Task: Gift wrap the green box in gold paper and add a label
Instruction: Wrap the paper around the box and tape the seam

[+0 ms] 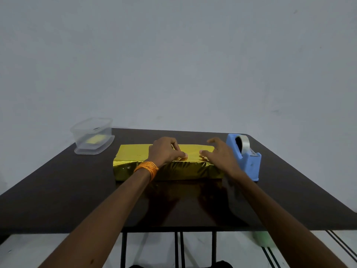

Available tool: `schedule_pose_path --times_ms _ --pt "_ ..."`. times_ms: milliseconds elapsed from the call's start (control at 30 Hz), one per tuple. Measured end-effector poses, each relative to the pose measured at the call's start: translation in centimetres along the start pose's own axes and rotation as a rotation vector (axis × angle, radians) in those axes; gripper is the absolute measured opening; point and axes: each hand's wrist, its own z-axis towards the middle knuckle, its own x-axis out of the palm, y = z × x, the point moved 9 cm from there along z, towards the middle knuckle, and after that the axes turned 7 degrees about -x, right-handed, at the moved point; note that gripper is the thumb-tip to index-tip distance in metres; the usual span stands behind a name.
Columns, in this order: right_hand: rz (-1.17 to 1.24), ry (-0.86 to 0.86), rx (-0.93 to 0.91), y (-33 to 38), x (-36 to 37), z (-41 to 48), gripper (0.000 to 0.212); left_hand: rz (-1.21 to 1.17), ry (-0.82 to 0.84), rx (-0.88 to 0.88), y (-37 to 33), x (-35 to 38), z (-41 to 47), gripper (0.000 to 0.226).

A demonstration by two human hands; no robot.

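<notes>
The box (133, 154) lies across the middle of the dark table, fully covered in shiny gold paper; no green shows. My left hand (166, 151), with orange thread bands at the wrist, rests on the box's top near the front edge. Its fingers are curled and the thumb presses down on the paper, where a small pale patch shows under the thumb tip. I cannot tell what that patch is. My right hand (220, 153) hovers over the box's right end with fingers spread and the thumb tip touching the top.
A blue tape dispenser (249, 161) with a clear roll stands just right of the box. A clear plastic tub (92, 135) holding a yellow pad sits at the far left corner. The table (58, 190) ends close in front of me; a grey wall stands behind.
</notes>
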Motion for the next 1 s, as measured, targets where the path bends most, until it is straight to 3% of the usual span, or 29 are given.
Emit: schedule_pose_path --times_ms 133,267,400,467,633,733,867,1000 --pt "-0.028 0.055 0.013 0.1 0.5 -1.1 0.062 0.001 0.003 0.015 0.0 0.1 0.0 0.028" --pt "-0.02 -0.118 -0.009 0.6 -1.9 -2.0 0.038 0.122 -0.029 0.068 -1.3 -0.5 -0.6 0.027" --pt "-0.012 -0.268 -0.029 0.6 -6.9 -3.1 0.016 0.416 -0.199 0.224 -5.3 -1.4 -2.7 0.026" --pt "-0.063 -0.322 -0.021 -0.3 -9.4 -3.4 0.01 0.382 -0.26 0.311 -7.6 -1.2 -3.7 0.021" --pt "-0.091 -0.386 0.19 -5.8 -14.2 -4.7 0.031 -0.137 0.016 0.298 -12.7 3.9 -4.3 0.01" --pt "0.091 -0.278 0.314 -8.4 -13.4 -4.9 0.049 -0.125 0.117 0.303 -15.6 7.7 -4.2 0.023" --pt "0.407 -0.187 0.425 -9.6 -12.0 -4.5 0.03 -0.029 0.209 0.281 -17.2 12.2 -4.0 0.037" --pt "0.417 -0.124 0.456 -9.6 -11.6 -3.6 0.024 -0.036 0.222 0.244 -17.1 14.2 -3.3 0.036"
